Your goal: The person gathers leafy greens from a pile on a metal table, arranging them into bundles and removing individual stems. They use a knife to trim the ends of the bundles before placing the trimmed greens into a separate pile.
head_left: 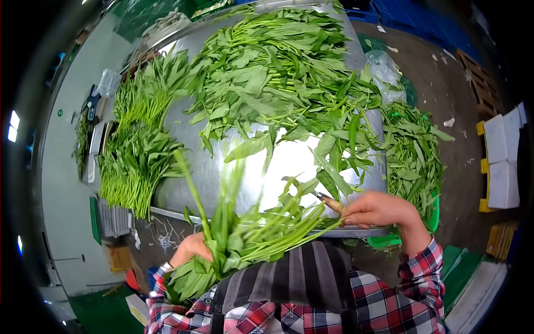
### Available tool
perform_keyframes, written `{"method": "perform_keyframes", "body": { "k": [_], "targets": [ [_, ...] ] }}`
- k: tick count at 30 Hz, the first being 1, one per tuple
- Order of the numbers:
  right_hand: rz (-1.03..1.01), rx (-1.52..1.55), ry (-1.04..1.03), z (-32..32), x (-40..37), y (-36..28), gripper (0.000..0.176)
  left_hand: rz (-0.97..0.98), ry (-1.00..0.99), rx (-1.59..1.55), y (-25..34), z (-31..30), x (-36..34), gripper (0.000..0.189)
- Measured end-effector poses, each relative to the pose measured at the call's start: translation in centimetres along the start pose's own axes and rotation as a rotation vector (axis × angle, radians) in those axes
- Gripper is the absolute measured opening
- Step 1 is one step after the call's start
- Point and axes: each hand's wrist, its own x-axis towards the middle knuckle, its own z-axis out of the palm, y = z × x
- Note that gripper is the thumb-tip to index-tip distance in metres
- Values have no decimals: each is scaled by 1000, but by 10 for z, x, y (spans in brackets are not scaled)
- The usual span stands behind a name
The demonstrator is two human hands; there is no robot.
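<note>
My left hand (193, 248) is closed around a bunch of leafy green stems (222, 245) at the table's near edge. Some stems stand up blurred, others fan out to the right. My right hand (374, 210) grips a small knife (332, 204) by its wooden handle, the blade pointing up and left; stem ends lie against its fingers. Beyond my hands, a large heap of long-leaved greens (278, 72) lies on the metal table (222, 167). Sorted bunches (130, 167) with aligned stems sit along the table's left side.
A green basket (435, 214) full of leafy greens (411, 156) stands right of the table, with a clear plastic bag (384, 72) behind it. White boxes (503, 161) and a wooden pallet (479, 83) are farther right. Scraps litter the floor (439, 72).
</note>
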Motion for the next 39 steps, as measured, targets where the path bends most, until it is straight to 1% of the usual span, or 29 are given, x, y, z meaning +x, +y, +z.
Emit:
{"method": "perform_keyframes", "body": {
  "k": [1,2,3,4,5,7,9,11,12,14,15,16,17,18,21,22,23,24,25,26,27,28,29,30,31,32,33,36,39],
  "targets": [
    [7,22,25,-1,-4,2,21,-41,-29,-19,-6,-7,2,54],
    [26,27,48,-1,-5,3,21,-168,-144,-23,-9,-16,7,59],
    [44,31,72,-2,-6,4,20,-205,-184,-24,-10,-20,6,58],
    [134,-19,215,-10,-7,12,19,-242,-225,-22,-7,-24,6,57],
    [221,-68,363,-19,-8,24,19,-279,-280,86,-9,-33,8,59],
    [200,-630,724,-29,-4,22,24,-351,-320,83,3,-30,12,61],
    [-90,-993,937,-30,13,-14,35,-436,-362,51,17,-29,17,63],
    [-467,-817,862,-22,48,-86,40,-487,-446,100,36,-27,28,61],
    [-680,-793,758,-17,71,-110,39,-512,-489,124,47,-27,38,60],
    [-685,-516,243,3,133,-114,40,-607,-600,156,65,-25,50,60],
    [-214,-358,-32,12,156,-118,55,-667,-632,169,75,-24,54,60],
    [-101,-316,-139,17,176,-110,56,-727,-667,186,80,-26,58,61],
    [-22,-284,-214,26,188,-91,57,-691,-707,170,73,-35,60,62],
    [25,-257,-248,33,189,-73,59,-712,-728,151,72,-45,61,62],
    [191,-108,-327,53,154,-28,66,-773,-811,90,72,-67,77,63],
    [222,-43,-337,63,137,-19,68,-746,-810,70,72,-72,83,56],
    [230,24,-362,71,122,-11,64,-720,-804,47,71,-77,86,49],
    [173,114,-366,81,107,-7,64,-695,-792,24,71,-83,89,44],
    [136,192,-352,90,96,-4,66,-268,-976,73,70,-95,98,45],
    [114,263,-315,102,87,-3,71,-58,-1077,120,77,-99,109,49],
    [111,323,-255,114,83,-2,69,159,-1148,150,84,-104,121,54],
    [104,382,-196,126,79,-1,67,125,-1215,241,100,-97,142,58],
    [151,401,-127,133,79,-4,62,96,-1283,335,116,-89,163,62],
    [188,500,-83,143,79,6,57,86,-1078,715,140,-78,178,65],
    [221,600,-44,156,81,27,53,9,-898,1077,163,-66,193,69],
    [252,696,-10,164,83,38,49,-38,-312,1582,190,-56,180,72],
    [243,852,90,167,84,30,42,47,-280,1430,196,-58,164,68],
    [288,1106,223,185,81,37,42,297,-154,970,193,-84,110,57],
    [240,1236,215,191,79,44,47,-127,-660,757,86,-94,75,53]
  ]
}}
